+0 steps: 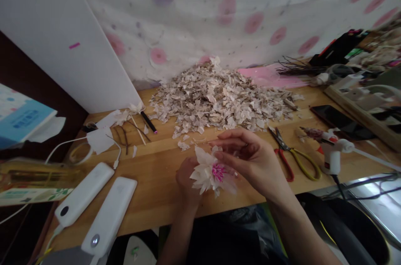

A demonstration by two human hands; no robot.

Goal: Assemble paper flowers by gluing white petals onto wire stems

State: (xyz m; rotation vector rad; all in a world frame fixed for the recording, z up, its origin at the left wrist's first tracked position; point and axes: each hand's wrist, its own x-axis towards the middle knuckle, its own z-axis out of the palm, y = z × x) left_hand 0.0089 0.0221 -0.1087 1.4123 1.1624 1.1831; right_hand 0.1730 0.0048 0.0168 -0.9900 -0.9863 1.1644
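My left grip (187, 181) cups the white petal flower (213, 175) at lower centre, steadying it from below, while my right grip (247, 156) curls narrowly just above; I cannot tell whether it holds anything.

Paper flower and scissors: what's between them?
In the head view, the person's right hand lies between the paper flower and the red-and-yellow-handled scissors, then bare wooden bench.
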